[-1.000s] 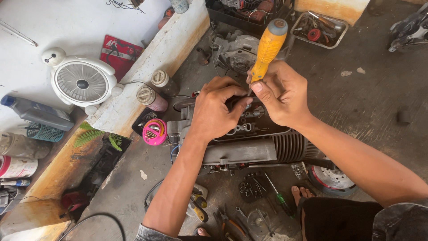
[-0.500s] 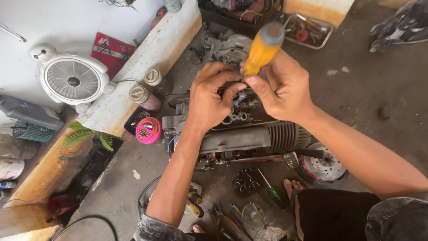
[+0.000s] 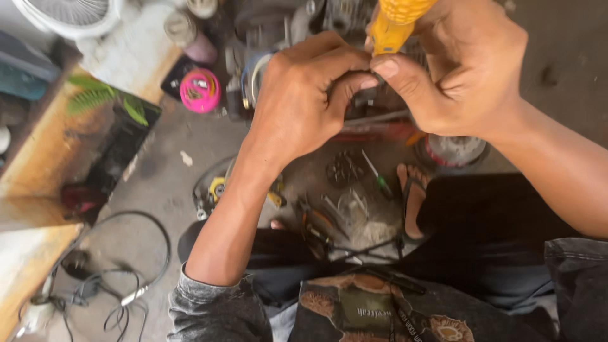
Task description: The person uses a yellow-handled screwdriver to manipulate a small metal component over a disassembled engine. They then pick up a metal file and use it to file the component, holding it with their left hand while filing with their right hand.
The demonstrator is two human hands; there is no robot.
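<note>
Right hand (image 3: 472, 69) grips yellow screwdriver handle (image 3: 396, 22), far centre. Left hand (image 3: 310, 95) pinches just below it, fingertips touching the right thumb. Pink round object (image 3: 200, 90) on the floor, left. Green-handled screwdriver (image 3: 378, 176) and sandalled foot (image 3: 413, 196) nearer.

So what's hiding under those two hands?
Below the left hand and right hand lie a green-handled screwdriver, small metal parts and a sandalled foot. What the yellow screwdriver touches is covered by fingers.
</note>
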